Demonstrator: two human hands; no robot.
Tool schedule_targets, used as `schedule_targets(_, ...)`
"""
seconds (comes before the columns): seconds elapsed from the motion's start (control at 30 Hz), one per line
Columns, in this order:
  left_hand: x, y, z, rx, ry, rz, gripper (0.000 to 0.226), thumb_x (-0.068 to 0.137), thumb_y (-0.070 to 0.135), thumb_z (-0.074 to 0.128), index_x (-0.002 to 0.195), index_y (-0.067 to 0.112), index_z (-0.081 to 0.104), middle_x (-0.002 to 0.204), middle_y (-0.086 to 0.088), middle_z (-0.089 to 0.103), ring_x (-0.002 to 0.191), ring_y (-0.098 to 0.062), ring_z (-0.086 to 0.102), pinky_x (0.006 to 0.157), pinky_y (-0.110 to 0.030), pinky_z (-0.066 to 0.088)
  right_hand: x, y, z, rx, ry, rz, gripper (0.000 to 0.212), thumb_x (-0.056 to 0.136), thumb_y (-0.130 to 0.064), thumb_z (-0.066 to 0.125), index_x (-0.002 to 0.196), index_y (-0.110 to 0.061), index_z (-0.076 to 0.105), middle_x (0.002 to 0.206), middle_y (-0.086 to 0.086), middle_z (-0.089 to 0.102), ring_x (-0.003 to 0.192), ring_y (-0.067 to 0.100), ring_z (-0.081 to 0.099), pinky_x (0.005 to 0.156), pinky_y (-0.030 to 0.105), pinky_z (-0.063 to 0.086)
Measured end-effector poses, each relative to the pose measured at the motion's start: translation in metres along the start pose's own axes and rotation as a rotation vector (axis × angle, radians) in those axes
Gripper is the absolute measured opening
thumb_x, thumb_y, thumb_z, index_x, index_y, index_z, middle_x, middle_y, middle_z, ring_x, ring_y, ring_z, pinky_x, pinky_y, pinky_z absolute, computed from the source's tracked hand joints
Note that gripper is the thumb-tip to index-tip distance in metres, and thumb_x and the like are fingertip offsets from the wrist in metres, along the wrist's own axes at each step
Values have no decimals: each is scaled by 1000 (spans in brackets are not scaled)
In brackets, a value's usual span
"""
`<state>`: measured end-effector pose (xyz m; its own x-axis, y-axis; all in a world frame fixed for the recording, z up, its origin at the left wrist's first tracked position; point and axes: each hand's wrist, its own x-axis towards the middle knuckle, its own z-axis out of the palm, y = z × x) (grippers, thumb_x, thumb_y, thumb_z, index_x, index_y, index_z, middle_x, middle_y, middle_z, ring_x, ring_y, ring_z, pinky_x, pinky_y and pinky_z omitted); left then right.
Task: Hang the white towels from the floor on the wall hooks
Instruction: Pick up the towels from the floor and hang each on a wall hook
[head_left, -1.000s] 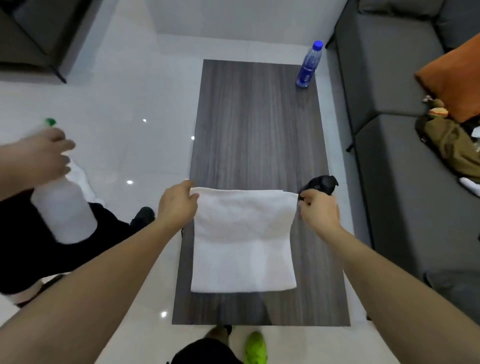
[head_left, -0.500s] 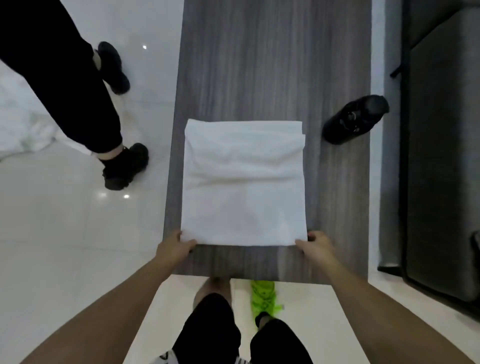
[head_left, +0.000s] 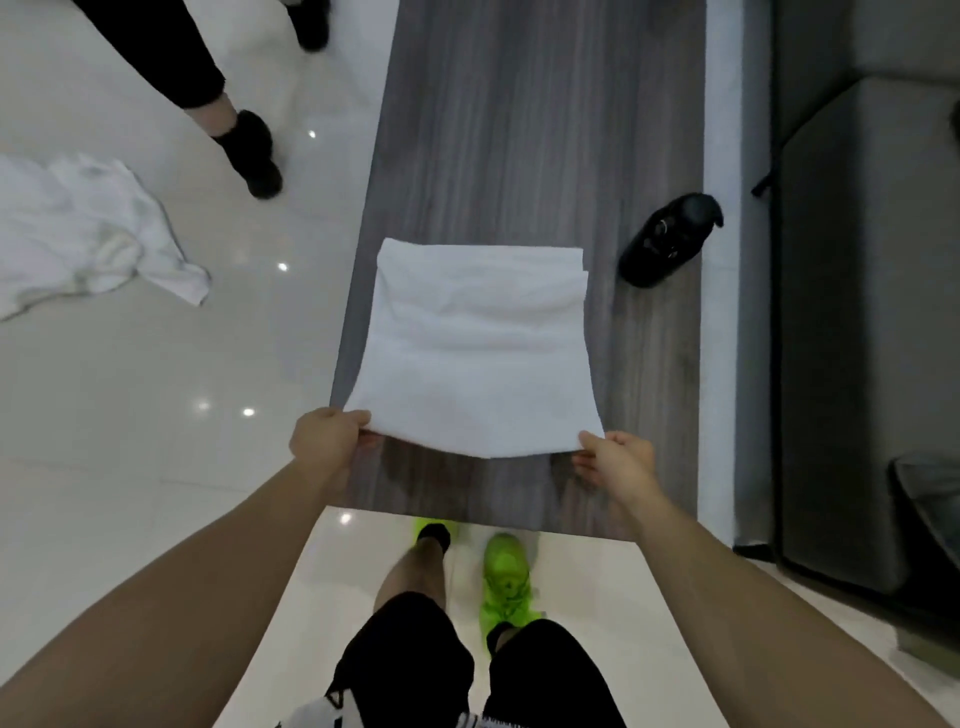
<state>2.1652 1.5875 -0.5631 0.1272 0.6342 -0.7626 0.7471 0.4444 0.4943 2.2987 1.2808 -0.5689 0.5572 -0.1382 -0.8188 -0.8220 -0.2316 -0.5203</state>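
So the folded white towel (head_left: 480, 353) is lying flat on the grey wood worktop (head_left: 519, 130), near the front edge. The left hand (head_left: 324, 441) has its grip pinched on the near left corner and the right hand (head_left: 615, 460) is pinching the near right corner, with that near edge lifted a bit off the wood. No containers that I can make out anywhere. Off to the left there's another white towel (head_left: 88, 234) crumpled on the shiny tile floor (head_left: 130, 415). A black shoe (head_left: 667, 239) sits on the right side of the worktop, just beside the folded towel. Someone else's leg in a black shoe (head_left: 254, 153) stands between the floor towel and the worktop. A grey sofa (head_left: 857, 312) runs along the right.
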Motion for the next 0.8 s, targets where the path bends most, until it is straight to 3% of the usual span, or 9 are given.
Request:
schedule_targets(0.1,-38,42,-24,-106,44,81,7,81,6,70,81,4,63,90,-23,70,79,-36,72,80,-48,60,-39,-42,-14,89,21,-75,14,89,-1,67,84,-6,54,70,15,64,53,18,63,47,26,56)
schedule_targets(0.23,-113,114,-57,-311,58,241,18,85,-5,59,98,8,59,99,-25,65,72,-36,70,61,-38,62,-106,-120,-34,167,-24,-287,24,87,9,59,96,-11,54,69,16,58,44,18,54,44,28,50)
schedule_targets(0.3,-156,149,-74,-388,38,339,23,86,-7,54,97,9,66,103,-24,65,76,-35,70,59,-33,62,-141,-162,-43,130,-75,-426,22,87,8,58,92,-13,63,73,14,61,46,17,56,46,27,51)
schedule_targets(0.43,-239,198,-121,-357,29,630,37,78,-11,59,103,11,74,110,-14,69,97,-25,67,75,-25,56,-217,-238,-53,70,-117,-673,26,82,9,59,89,-12,73,84,10,69,66,16,66,58,21,56)
schedule_targets(0.5,-274,209,-150,-206,99,790,45,73,-5,67,110,20,72,106,-5,69,95,-17,65,71,-20,50,-252,-263,-55,-38,-130,-828,34,75,9,66,98,-15,72,91,4,71,82,15,67,66,19,54)
schedule_targets(0.6,-308,216,-193,-101,266,954,30,71,12,83,95,24,71,90,4,67,81,-8,63,63,-15,44,-302,-284,-55,-215,-149,-1034,35,72,-10,82,102,-22,72,93,-6,70,89,9,65,79,20,49)
schedule_targets(0.7,-331,215,-243,-88,450,1049,9,74,24,79,77,26,71,78,11,65,80,-10,61,65,-20,44,-348,-296,-44,-289,-84,-1212,19,75,-27,82,92,-21,75,79,-5,70,77,12,64,66,20,47)
schedule_targets(0.8,-342,205,-302,-57,545,1087,8,75,28,79,73,27,72,75,9,67,80,-13,63,66,-23,46,-396,-299,-22,-317,-101,-1343,13,80,-30,78,88,-21,75,78,-2,70,75,15,63,69,26,47)
